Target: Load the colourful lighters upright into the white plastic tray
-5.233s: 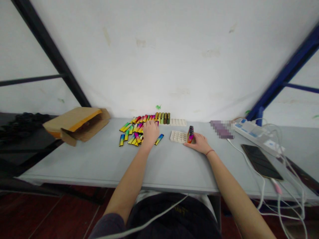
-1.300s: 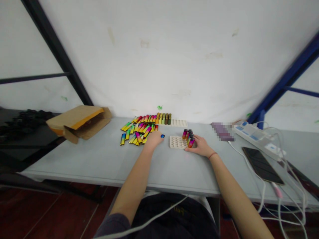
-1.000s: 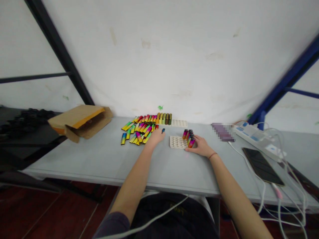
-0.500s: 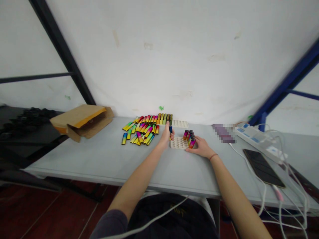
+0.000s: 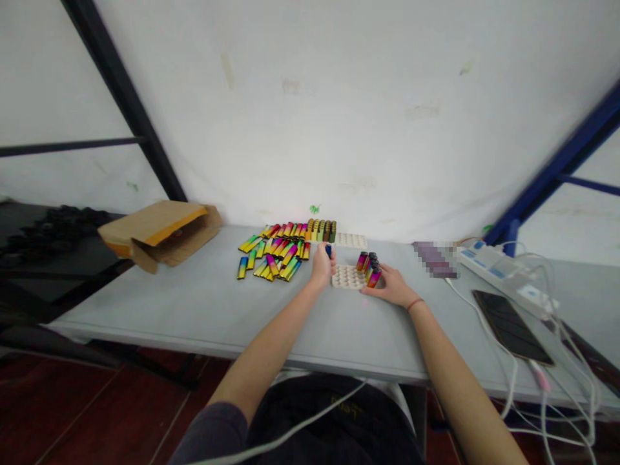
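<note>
A pile of rainbow-coloured lighters lies on the grey table. My left hand is closed on one lighter, held upright at the left edge of a white dimpled tray. Several lighters stand at the tray's right side. My right hand rests at the tray's right end, its fingers curled against those standing lighters and the tray. A second tray near the wall has a row of lighters standing at its left.
An open cardboard box lies at the table's left. At the right are a power strip, a dark phone and white cables. Dark and blue frame posts flank the white wall. The table's front edge is close to my body.
My left hand took a lighter from the pile and carried it right to the tray's left edge. My right hand stayed at the tray. More lighters stand in the tray than five seconds ago.
</note>
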The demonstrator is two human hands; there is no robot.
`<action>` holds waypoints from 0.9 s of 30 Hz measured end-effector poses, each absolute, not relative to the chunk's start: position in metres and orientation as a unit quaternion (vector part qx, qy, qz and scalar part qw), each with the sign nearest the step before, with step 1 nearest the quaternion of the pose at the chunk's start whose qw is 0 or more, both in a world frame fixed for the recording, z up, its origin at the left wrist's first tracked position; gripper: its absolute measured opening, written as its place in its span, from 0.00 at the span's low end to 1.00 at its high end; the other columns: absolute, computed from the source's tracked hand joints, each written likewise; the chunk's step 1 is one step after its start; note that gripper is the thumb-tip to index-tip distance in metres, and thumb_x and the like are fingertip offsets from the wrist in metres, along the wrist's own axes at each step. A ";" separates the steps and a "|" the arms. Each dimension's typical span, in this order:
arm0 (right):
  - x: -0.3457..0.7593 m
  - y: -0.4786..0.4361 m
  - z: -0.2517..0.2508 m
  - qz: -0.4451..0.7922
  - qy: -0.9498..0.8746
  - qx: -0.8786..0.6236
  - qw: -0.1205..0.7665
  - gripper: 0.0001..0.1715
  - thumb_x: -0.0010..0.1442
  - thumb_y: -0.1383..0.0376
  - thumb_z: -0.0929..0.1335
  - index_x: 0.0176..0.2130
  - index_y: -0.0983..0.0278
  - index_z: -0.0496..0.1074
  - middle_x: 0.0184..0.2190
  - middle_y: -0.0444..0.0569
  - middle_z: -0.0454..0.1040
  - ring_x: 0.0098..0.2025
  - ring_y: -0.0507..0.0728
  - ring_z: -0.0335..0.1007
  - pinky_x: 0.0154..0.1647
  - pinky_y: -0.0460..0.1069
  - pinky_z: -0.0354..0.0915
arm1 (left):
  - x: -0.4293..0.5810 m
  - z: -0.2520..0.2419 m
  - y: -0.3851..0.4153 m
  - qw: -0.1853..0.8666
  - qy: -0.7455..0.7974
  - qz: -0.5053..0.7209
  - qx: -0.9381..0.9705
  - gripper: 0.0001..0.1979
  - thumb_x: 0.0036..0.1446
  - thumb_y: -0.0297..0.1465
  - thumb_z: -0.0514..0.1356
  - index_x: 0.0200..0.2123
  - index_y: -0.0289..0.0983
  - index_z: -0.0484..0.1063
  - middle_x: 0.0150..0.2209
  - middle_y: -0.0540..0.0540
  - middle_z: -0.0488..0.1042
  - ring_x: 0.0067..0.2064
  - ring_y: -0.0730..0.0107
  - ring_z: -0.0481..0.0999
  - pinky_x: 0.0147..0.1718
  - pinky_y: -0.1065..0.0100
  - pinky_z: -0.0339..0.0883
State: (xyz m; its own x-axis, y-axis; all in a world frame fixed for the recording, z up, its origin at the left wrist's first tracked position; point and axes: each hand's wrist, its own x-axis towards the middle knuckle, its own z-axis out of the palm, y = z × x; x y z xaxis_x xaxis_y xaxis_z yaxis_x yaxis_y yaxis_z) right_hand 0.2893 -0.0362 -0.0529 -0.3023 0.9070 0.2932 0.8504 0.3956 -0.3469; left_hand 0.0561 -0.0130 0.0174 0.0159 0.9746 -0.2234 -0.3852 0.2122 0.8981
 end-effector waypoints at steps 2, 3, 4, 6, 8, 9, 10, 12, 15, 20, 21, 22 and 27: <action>0.290 -0.036 -0.053 0.065 -0.804 -0.546 0.225 0.40 0.54 0.41 0.74 0.57 0.61 0.75 0.58 0.59 0.76 0.58 0.71 0.73 0.61 0.65 0.67 | 0.057 0.017 -0.014 0.630 0.454 0.543 0.319 0.23 0.69 0.42 0.43 0.22 0.41 0.54 0.14 0.57 0.49 0.13 0.79 0.46 0.15 0.75 0.44; 0.290 -0.035 -0.053 0.065 -0.804 -0.547 0.226 0.40 0.54 0.41 0.74 0.58 0.60 0.75 0.58 0.59 0.76 0.59 0.71 0.72 0.61 0.65 0.67 | 0.057 0.017 -0.014 0.629 0.454 0.546 0.316 0.23 0.69 0.43 0.43 0.22 0.41 0.54 0.14 0.57 0.49 0.14 0.79 0.46 0.15 0.75 0.44; 0.290 -0.035 -0.054 0.066 -0.803 -0.548 0.225 0.41 0.54 0.41 0.74 0.58 0.61 0.75 0.58 0.59 0.76 0.60 0.71 0.72 0.61 0.65 0.67 | 0.058 0.016 -0.015 0.629 0.453 0.549 0.313 0.23 0.69 0.44 0.43 0.22 0.41 0.54 0.14 0.57 0.49 0.14 0.79 0.47 0.15 0.75 0.44; 0.290 -0.035 -0.054 0.068 -0.802 -0.550 0.222 0.42 0.54 0.41 0.74 0.58 0.61 0.74 0.59 0.60 0.75 0.60 0.71 0.72 0.61 0.65 0.67 | 0.057 0.016 -0.016 0.628 0.451 0.554 0.310 0.24 0.69 0.47 0.43 0.22 0.41 0.53 0.14 0.58 0.49 0.14 0.79 0.46 0.15 0.75 0.44; 0.290 -0.034 -0.054 0.070 -0.803 -0.549 0.219 0.42 0.54 0.41 0.74 0.58 0.62 0.74 0.59 0.60 0.75 0.60 0.71 0.72 0.62 0.65 0.66 | 0.057 0.016 -0.016 0.627 0.451 0.555 0.309 0.26 0.69 0.49 0.43 0.22 0.41 0.53 0.14 0.58 0.48 0.14 0.80 0.46 0.14 0.76 0.44; 0.290 -0.035 -0.054 0.070 -0.804 -0.549 0.218 0.41 0.54 0.41 0.74 0.58 0.62 0.74 0.59 0.60 0.75 0.60 0.71 0.72 0.62 0.65 0.66 | 0.057 0.016 -0.016 0.628 0.450 0.553 0.310 0.26 0.68 0.50 0.43 0.22 0.41 0.53 0.14 0.58 0.48 0.14 0.80 0.45 0.14 0.76 0.43; 0.290 -0.035 -0.054 0.069 -0.803 -0.550 0.218 0.41 0.54 0.41 0.74 0.58 0.61 0.74 0.59 0.60 0.75 0.60 0.71 0.72 0.62 0.65 0.66 | 0.056 0.016 -0.016 0.630 0.450 0.551 0.312 0.26 0.68 0.50 0.44 0.22 0.41 0.53 0.14 0.58 0.48 0.14 0.80 0.45 0.14 0.76 0.43; 0.290 -0.035 -0.054 0.068 -0.801 -0.553 0.218 0.41 0.54 0.41 0.74 0.58 0.61 0.74 0.59 0.60 0.75 0.60 0.71 0.72 0.62 0.66 0.66 | 0.056 0.018 -0.016 0.632 0.451 0.548 0.311 0.25 0.69 0.48 0.44 0.22 0.41 0.53 0.13 0.58 0.48 0.14 0.79 0.45 0.14 0.76 0.43; 0.290 -0.035 -0.054 0.065 -0.800 -0.554 0.221 0.41 0.54 0.41 0.74 0.58 0.61 0.74 0.60 0.60 0.74 0.61 0.71 0.71 0.62 0.65 0.66 | 0.056 0.020 -0.017 0.633 0.454 0.550 0.302 0.22 0.68 0.43 0.44 0.22 0.42 0.54 0.13 0.58 0.48 0.14 0.78 0.45 0.14 0.75 0.43; 0.291 -0.034 -0.055 0.063 -0.802 -0.552 0.218 0.41 0.54 0.41 0.74 0.58 0.63 0.74 0.59 0.60 0.76 0.60 0.71 0.72 0.61 0.64 0.67 | 0.057 0.022 -0.019 0.645 0.443 0.555 0.284 0.20 0.67 0.39 0.43 0.22 0.41 0.53 0.13 0.57 0.48 0.13 0.78 0.45 0.14 0.75 0.41; 0.291 -0.034 -0.055 0.064 -0.803 -0.552 0.217 0.41 0.54 0.41 0.74 0.58 0.63 0.74 0.58 0.60 0.76 0.60 0.71 0.72 0.61 0.64 0.67 | 0.057 0.022 -0.020 0.645 0.436 0.562 0.280 0.20 0.67 0.40 0.43 0.22 0.41 0.53 0.14 0.58 0.48 0.13 0.79 0.45 0.14 0.76 0.41; 0.291 -0.034 -0.056 0.064 -0.803 -0.551 0.218 0.42 0.54 0.41 0.74 0.58 0.63 0.74 0.59 0.60 0.76 0.60 0.71 0.72 0.61 0.64 0.67 | 0.057 0.021 -0.020 0.644 0.429 0.572 0.274 0.20 0.67 0.41 0.44 0.22 0.41 0.54 0.14 0.58 0.48 0.14 0.79 0.45 0.14 0.76 0.42; 0.291 -0.034 -0.057 0.058 -0.801 -0.552 0.223 0.42 0.54 0.41 0.74 0.58 0.63 0.75 0.59 0.61 0.75 0.61 0.71 0.72 0.62 0.64 0.67 | 0.058 0.018 -0.018 0.646 0.379 0.609 0.262 0.23 0.65 0.53 0.50 0.28 0.40 0.60 0.16 0.60 0.52 0.14 0.80 0.49 0.14 0.77 0.45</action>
